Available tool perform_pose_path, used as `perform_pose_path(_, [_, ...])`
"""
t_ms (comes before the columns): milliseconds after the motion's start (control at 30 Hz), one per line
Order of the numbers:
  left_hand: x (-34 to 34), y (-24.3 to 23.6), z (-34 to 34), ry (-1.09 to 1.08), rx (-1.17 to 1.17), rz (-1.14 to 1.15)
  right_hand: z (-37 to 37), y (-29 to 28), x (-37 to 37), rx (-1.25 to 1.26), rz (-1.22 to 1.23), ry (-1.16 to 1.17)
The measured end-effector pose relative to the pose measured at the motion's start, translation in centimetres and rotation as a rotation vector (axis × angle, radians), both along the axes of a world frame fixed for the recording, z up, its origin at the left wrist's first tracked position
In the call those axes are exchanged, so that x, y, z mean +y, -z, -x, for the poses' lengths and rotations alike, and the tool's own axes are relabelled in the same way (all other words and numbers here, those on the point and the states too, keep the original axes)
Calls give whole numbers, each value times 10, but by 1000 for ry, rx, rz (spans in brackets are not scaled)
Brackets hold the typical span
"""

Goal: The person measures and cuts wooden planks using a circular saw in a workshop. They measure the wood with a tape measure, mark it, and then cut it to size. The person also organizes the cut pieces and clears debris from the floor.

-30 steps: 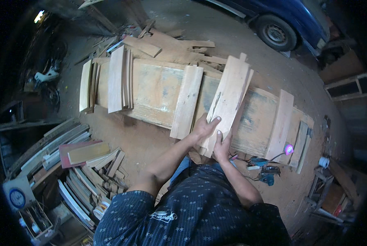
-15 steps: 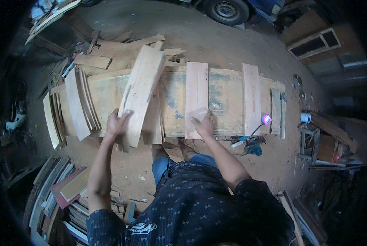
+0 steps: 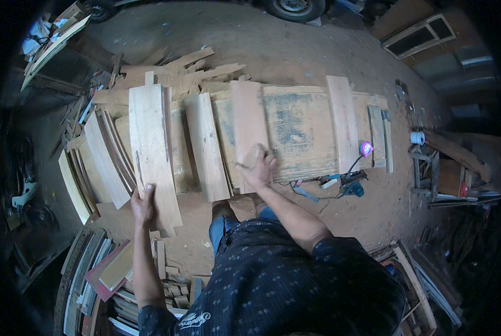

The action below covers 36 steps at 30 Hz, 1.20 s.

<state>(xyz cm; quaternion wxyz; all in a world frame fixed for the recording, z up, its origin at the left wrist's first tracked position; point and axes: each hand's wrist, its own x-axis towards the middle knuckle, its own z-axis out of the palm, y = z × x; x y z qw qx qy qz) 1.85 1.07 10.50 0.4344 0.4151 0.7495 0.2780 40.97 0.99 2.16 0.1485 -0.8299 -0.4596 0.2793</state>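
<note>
My left hand [image 3: 143, 205] is closed on the near left edge of a few stacked pale wooden boards [image 3: 150, 134], its thumb on top. Their near ends stick out past the workbench [image 3: 298, 134]. My right hand [image 3: 258, 169], slightly blurred, grips another pale wooden board [image 3: 249, 112] near its close end, fingers curled over the face. That board lies across the bench. Between the two hands rests a small pile of boards [image 3: 207, 148] with a dark streak along one edge. My right fingers' undersides are hidden.
More boards [image 3: 107, 157] stand at the bench's left end, and a single board [image 3: 343, 123] lies across its right part. A round lit device [image 3: 365, 148] sits by the right edge. A teal power tool [image 3: 353, 188] is below. Scrap wood [image 3: 205, 73] lies behind.
My left hand has carried its boards left and set them flatter, uncovering the pile in the middle. My right hand and its board have shifted left. The view has tilted slightly.
</note>
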Motion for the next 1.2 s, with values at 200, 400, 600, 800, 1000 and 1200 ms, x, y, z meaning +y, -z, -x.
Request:
perform_pose_path(200, [2, -23, -10, -10, -82, -2, 78, -21, -12, 144, -106, -104])
perform_pose_path(400, [-15, -10, -4, 97, 11, -41, 29, 19, 10, 122, -115, -81])
perform_pose_path(600, [-54, -32, -28, 39, 27, -16, -239, 44, -11, -312, -234, 51])
perform_pose_path(800, [-75, -55, -65, -33, 126, 127, -392, 32, -34, -513, 142, 120])
perform_pose_path(1000, [-104, -45, -67, -101, 154, 152, -398, -10, -7, -142, 231, 118])
perform_pose_path(1200, [-111, -68, -105, -146, 144, 108, -398, -13, -36, 1313, -26, 577])
